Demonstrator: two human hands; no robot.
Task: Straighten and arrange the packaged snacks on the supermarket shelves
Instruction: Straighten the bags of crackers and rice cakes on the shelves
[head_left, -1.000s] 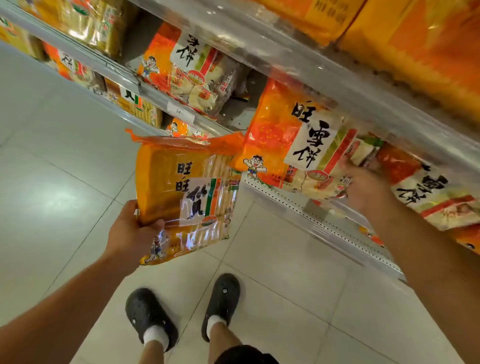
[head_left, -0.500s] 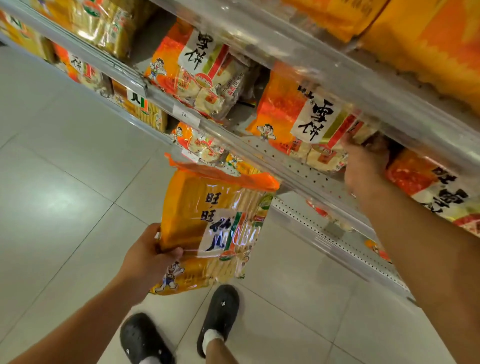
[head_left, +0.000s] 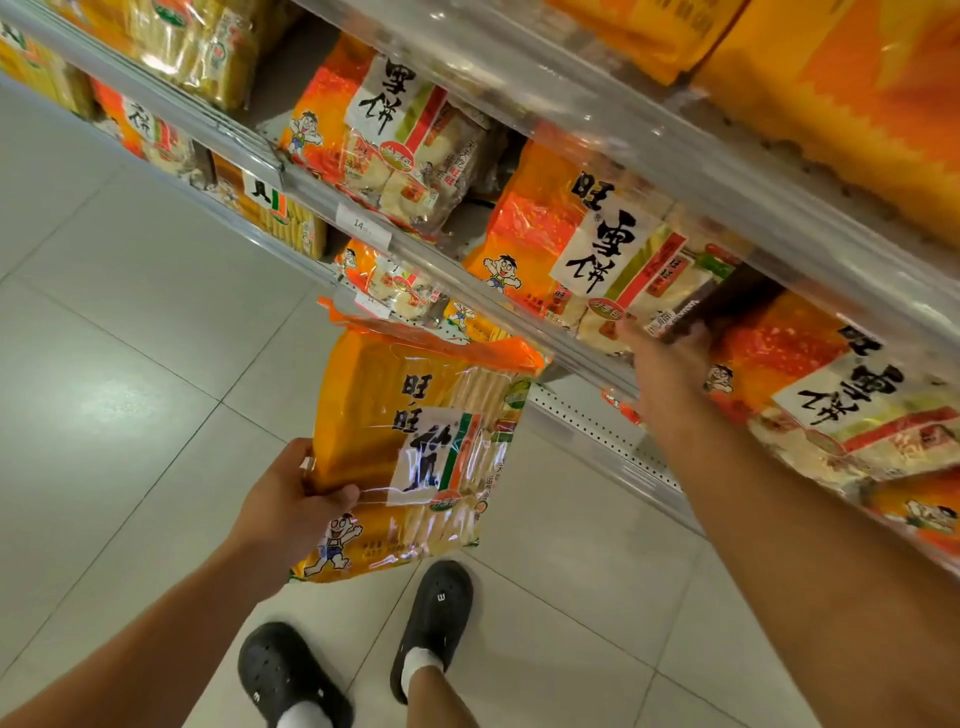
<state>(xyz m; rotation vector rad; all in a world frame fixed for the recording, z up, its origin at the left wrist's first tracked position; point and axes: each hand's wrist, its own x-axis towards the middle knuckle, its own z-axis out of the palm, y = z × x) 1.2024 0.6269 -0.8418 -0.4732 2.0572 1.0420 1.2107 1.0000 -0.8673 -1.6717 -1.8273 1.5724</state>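
Left hand (head_left: 291, 499) low over the floor, thumb and fingers pinching yellow snack bag (head_left: 415, 447) by its edge. Right hand (head_left: 667, 358) outstretched, fingers curled on orange shelf bag (head_left: 587, 249).

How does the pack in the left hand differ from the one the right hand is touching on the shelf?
The yellow pack is held clear over the floor by the left hand; the orange-red pack stands on the shelf, the right hand at its lower edge. Their printed characters differ. Both show a cartoon child.
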